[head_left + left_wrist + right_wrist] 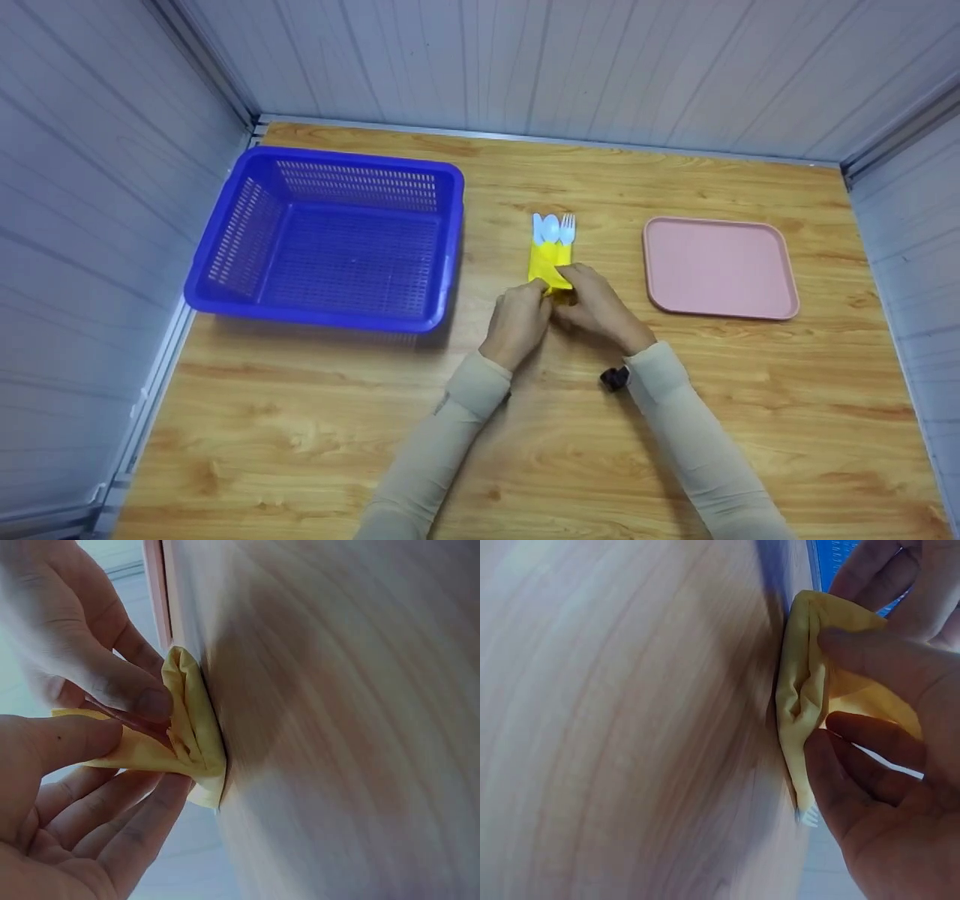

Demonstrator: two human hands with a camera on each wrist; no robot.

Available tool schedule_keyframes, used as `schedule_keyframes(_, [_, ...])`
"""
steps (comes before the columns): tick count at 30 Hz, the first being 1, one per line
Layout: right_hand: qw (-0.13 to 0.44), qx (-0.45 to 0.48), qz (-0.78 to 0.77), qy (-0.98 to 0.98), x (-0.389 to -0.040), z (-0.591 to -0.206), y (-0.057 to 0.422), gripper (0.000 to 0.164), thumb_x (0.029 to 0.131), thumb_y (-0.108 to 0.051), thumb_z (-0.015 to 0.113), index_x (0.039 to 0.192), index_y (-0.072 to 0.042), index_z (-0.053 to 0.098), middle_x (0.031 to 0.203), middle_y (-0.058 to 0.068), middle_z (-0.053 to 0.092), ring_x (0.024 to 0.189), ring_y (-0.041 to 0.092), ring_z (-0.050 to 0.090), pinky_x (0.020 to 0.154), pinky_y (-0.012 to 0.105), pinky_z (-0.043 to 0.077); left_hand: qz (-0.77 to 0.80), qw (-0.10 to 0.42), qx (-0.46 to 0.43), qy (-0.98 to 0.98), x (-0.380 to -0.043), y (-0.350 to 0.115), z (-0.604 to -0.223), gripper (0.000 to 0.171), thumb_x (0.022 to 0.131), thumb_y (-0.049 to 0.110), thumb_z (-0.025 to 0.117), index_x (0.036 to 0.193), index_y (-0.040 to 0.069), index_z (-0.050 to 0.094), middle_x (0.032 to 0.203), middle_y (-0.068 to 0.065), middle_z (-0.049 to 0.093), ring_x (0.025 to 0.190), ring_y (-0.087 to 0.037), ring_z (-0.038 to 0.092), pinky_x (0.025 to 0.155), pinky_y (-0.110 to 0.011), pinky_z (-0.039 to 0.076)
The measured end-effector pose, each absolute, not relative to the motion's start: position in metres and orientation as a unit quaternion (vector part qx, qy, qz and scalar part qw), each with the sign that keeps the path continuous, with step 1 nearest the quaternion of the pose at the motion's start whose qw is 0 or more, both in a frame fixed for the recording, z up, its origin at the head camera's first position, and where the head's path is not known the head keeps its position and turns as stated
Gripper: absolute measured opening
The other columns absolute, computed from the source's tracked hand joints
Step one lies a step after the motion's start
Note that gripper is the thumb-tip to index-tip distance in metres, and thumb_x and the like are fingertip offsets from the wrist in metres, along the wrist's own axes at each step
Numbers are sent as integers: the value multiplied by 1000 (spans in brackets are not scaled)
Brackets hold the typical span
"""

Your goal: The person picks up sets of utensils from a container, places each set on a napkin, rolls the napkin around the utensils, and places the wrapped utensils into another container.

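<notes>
A folded yellow cloth napkin point(543, 260) lies on the wooden table, with a white knife point(537, 226), spoon point(551, 228) and fork point(568, 229) sticking out of its far end. My left hand point(517, 322) pinches the near end of the cloth between thumb and fingers. On the other side, my right hand point(598, 298) holds the same end, its thumb on the folded layers. Both wrist views show the napkin point(196, 720) edge-on, with a flap raised between the hands. The cutlery handles are hidden inside the cloth; the fork's tines point(808, 817) just show in the right wrist view.
A blue plastic basket point(450, 247) with slotted walls stands to the left. To the right lies a pink rectangular tray point(720, 266). Pale panel walls point(510, 67) enclose the table point(300, 420) at the back and both sides.
</notes>
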State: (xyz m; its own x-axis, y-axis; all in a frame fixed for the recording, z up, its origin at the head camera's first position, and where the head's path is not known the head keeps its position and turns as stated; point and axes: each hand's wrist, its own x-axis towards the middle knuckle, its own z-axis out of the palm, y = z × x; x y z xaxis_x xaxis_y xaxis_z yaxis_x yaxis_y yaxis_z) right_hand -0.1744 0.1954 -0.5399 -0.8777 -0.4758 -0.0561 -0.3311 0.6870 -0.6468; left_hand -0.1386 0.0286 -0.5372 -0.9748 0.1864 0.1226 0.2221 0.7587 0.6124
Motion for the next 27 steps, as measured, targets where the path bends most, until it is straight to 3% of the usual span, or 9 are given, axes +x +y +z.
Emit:
schedule_keyframes(8, [190, -187, -467, 843, -168, -541, 218, 67, 89, 2, 66, 149, -4, 37, 149, 22, 44, 134, 37, 46, 109, 49, 40, -282, 43, -133, -949, -133, 34, -539, 6, 94, 6, 62, 94, 4, 68, 83, -9, 71, 73, -27, 69, 61, -37, 57])
schedule_keyframes(12, [211, -188, -520, 806, -164, -544, 225, 67, 91, 3, 63, 152, -5, 34, 153, 18, 39, 142, 33, 35, 112, 48, 34, -214, 39, -178, -960, -126, 36, -540, 21, 92, 4, 63, 111, -3, 66, 105, -18, 69, 95, -32, 66, 84, -38, 55])
schedule_keyframes(15, [208, -165, -554, 789, -162, -545, 224, 62, 94, -3, 65, 150, -3, 38, 151, 18, 42, 140, 33, 38, 113, 47, 34, -115, 50, -228, -966, -118, 38, -543, 39, 94, 13, 63, 125, -11, 60, 123, -25, 62, 113, -37, 58, 101, -40, 46])
schedule_keyframes(18, [175, -109, -563, 800, -161, -547, 221, 54, 96, -14, 68, 143, 1, 46, 138, 19, 54, 126, 31, 52, 106, 42, 42, -21, 60, -260, -964, -111, 42, -547, 54, 95, 26, 62, 129, -15, 55, 129, -27, 58, 124, -38, 51, 107, -44, 39])
schedule_keyframes(21, [148, -46, -540, 827, -163, -549, 216, 47, 96, -23, 70, 133, 2, 55, 116, 17, 66, 101, 27, 65, 86, 33, 54, 42, 58, -269, -961, -107, 46, -551, 64, 96, 36, 60, 133, -15, 52, 133, -26, 56, 130, -39, 47, 110, -45, 35])
schedule_keyframes(24, [140, -9, -507, 850, -164, -550, 210, 39, 95, -24, 71, 122, 3, 62, 96, 14, 70, 77, 23, 68, 65, 27, 56, 71, 56, -267, -960, -105, 50, -553, 67, 96, 40, 59, 136, -14, 50, 137, -26, 54, 133, -38, 45, 112, -44, 33])
schedule_keyframes(27, [140, 8, -484, 864, -167, -549, 206, 31, 93, -21, 72, 112, 3, 65, 82, 9, 69, 62, 19, 66, 55, 25, 55, 66, 32, -265, -961, -105, 52, -551, 69, 98, 41, 58, 139, -14, 48, 140, -27, 51, 134, -39, 43, 113, -44, 32])
